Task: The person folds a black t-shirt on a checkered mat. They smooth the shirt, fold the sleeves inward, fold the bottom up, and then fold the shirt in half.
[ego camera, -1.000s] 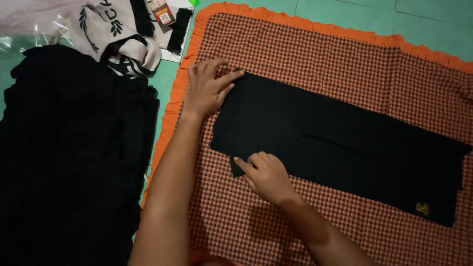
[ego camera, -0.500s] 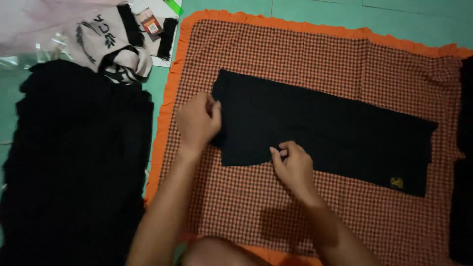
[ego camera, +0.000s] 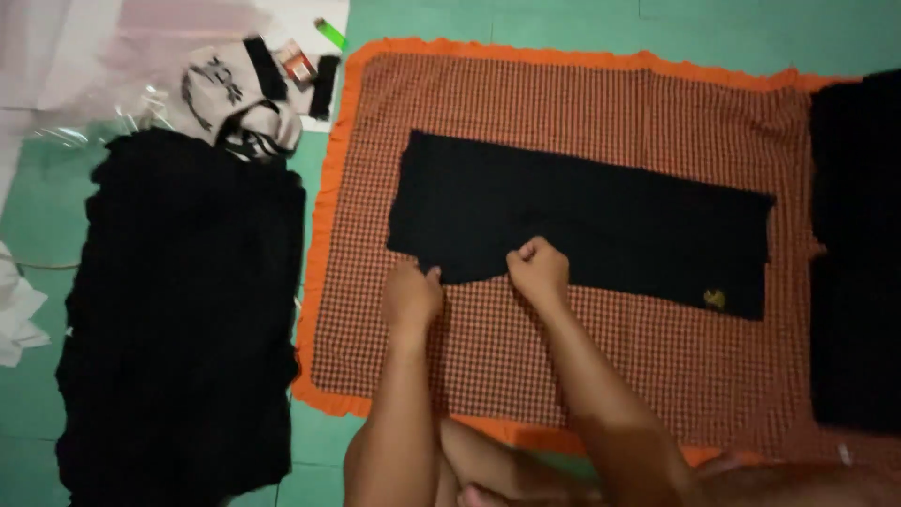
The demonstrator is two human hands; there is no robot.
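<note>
A black garment (ego camera: 601, 221), folded into a long flat strip, lies across a red checked cloth with an orange frilled border (ego camera: 572, 103). A small yellow emblem (ego camera: 714, 299) shows near its lower right corner. My left hand (ego camera: 410, 296) pinches the garment's near edge at the lower left corner. About a hand's width to the right, my right hand (ego camera: 539, 270) is closed on the same near edge.
A tall pile of black clothes (ego camera: 183, 310) lies on the green floor left of the cloth. More black fabric (ego camera: 856, 253) sits at the right edge. A beige tote bag (ego camera: 230, 99), small packets and a green lighter (ego camera: 330, 34) lie at the top left. My bare legs are below.
My left hand has dropped from the garment's far left corner to its near edge. My right hand stays on the near edge. The view has shifted, showing more of the cloth.
</note>
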